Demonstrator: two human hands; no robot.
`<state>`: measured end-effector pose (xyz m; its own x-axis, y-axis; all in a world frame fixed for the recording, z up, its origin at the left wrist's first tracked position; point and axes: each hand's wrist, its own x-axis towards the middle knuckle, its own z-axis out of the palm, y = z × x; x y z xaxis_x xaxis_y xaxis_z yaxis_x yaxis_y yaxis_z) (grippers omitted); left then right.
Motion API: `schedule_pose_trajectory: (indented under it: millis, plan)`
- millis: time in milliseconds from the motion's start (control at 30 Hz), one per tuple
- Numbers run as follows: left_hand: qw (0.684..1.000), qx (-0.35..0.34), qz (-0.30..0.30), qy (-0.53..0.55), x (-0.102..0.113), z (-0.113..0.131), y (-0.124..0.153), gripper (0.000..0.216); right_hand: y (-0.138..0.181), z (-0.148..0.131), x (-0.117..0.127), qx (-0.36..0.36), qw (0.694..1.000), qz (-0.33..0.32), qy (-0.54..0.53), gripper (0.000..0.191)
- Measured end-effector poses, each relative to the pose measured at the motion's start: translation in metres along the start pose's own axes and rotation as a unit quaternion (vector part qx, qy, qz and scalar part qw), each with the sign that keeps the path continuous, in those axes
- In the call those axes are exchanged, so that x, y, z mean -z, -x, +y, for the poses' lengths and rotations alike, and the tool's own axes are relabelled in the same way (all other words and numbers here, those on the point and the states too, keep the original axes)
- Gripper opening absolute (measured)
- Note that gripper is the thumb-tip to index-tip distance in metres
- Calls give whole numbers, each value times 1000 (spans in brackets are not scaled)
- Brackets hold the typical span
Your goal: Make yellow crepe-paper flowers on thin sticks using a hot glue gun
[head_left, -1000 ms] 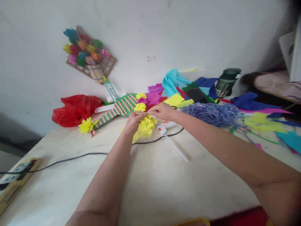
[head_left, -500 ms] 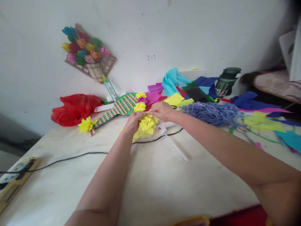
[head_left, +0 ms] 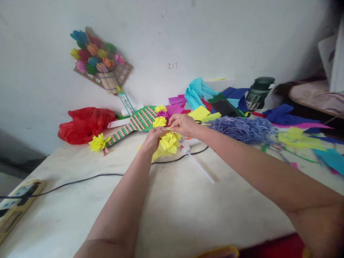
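My left hand (head_left: pixel 153 139) is closed, its fingertips pinching a thin pale stick (head_left: pixel 166 129). From the right my right hand (head_left: pixel 184 125) meets it, thumb and fingers pinched on the same stick. Just below the fingertips is a yellow crepe-paper flower (head_left: pixel 170 142); whether it is joined to the stick I cannot tell. Under it lies a yellow paper sheet (head_left: pixel 158 154). Behind the hands rests a green guitar-shaped craft (head_left: pixel 143 118) with pink strips and paper flowers. A white glue gun (head_left: pixel 185 146) with a glue stick (head_left: pixel 201 167) lies close by the right wrist.
A black cord (head_left: pixel 99 175) crosses the table to a power strip (head_left: pixel 20 204) at left. A red plastic bag (head_left: pixel 87 125), coloured paper (head_left: pixel 199 91), blue-purple yarn (head_left: pixel 242 129) and a dark green jar (head_left: pixel 260 93) line the back. Paper flowers (head_left: pixel 94 53) hang on the wall.
My right hand's fingers have lifted and loosened slightly, showing more of the thin stick. My left hand and the flower stay nearly in place.
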<state>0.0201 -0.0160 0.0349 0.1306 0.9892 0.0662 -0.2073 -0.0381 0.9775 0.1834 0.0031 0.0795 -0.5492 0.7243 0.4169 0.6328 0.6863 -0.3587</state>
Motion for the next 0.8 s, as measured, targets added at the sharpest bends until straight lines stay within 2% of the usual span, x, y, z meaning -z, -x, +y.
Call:
schedule_pose_trajectory:
  millis: [300, 433, 600, 800]
  plan:
    - [1000, -14, -6, 0, 1, 0, 0, 12, -6, 5, -4, -13, 996, 8, -83, 10]
    - [999, -21, 18, 27, -1, -1, -2, 17, -7, 4, -4, -14, 995, 11, -94, 10]
    - [1000, 4, 20, 12, -2, -2, -2, 26, -8, 5, -4, -11, 995, 2, -100, 10]
    - [1000, 10, 10, -4, -1, -1, -1, 26, -10, 8, -4, -16, 993, -14, -118, 9]
